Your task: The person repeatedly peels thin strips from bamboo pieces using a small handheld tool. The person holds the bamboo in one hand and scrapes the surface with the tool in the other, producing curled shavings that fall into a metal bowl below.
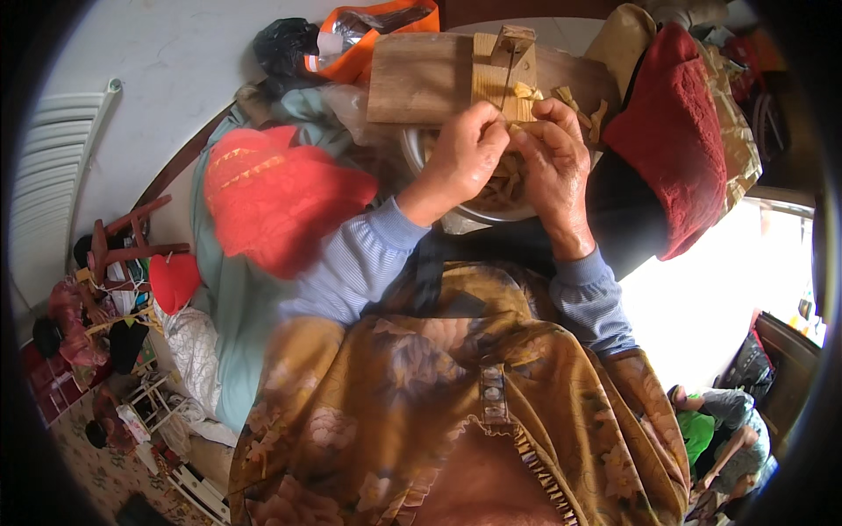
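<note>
My left hand [468,150] and my right hand [556,158] meet above a metal bowl [413,152], fingertips close together. Between them is a small yellowish folded strip [515,129], mostly hidden by the fingers. Just beyond stands a wooden board [421,79] with a lighter wood piece [485,66] and an upright wooden block [515,39], from which a thin dark rod or cord [508,79] runs towards my left fingers. More yellowish pieces [526,91] lie on the board, and brownish ones [498,191] fill part of the bowl.
A red cloth [283,197] lies at the left, a dark red cloth [684,144] at the right. Behind the board are an orange bag [375,33] and a black plastic bag [286,52]. Other people [737,434] sit at lower right and far left, near a wooden stool [99,246].
</note>
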### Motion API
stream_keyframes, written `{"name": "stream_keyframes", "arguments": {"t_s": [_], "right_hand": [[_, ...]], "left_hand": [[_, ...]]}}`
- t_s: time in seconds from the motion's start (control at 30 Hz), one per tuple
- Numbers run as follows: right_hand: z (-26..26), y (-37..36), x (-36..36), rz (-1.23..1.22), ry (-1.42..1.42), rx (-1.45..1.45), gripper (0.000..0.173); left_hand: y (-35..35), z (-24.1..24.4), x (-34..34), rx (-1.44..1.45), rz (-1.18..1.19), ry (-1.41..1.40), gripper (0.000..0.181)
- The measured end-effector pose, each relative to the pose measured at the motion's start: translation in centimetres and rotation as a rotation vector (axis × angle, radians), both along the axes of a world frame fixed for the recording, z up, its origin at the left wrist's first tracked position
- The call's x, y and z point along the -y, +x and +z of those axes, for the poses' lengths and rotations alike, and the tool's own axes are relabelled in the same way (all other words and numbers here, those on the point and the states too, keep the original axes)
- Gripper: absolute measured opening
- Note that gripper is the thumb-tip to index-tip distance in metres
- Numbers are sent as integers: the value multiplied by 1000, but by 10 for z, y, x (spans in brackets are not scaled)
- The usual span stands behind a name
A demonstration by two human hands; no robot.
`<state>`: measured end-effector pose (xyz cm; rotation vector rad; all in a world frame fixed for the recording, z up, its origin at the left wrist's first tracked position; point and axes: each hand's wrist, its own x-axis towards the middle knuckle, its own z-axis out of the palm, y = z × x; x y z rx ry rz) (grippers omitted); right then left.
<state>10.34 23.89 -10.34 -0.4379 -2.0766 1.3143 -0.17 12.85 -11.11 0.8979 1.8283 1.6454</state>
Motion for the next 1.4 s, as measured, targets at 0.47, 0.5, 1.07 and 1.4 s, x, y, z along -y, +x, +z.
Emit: {"name": "stream_keyframes", "arguments": {"t_s": [0.47,0.5,1.07,1.4], "right_hand": [[14,2,-36,102,-355,153,33],[20,3,-42,217,-262,297,29],[51,3,-72,197,-24,214,37],[13,-28,-78,147,-296,255,18]], "left_hand": [[4,9,48,-803,62,-146,9],[1,16,46,-870,51,-159,10],[-58,42,14,-207,-295,-137,21],[-87,11,-7,-3,-259,-125,21]]}}
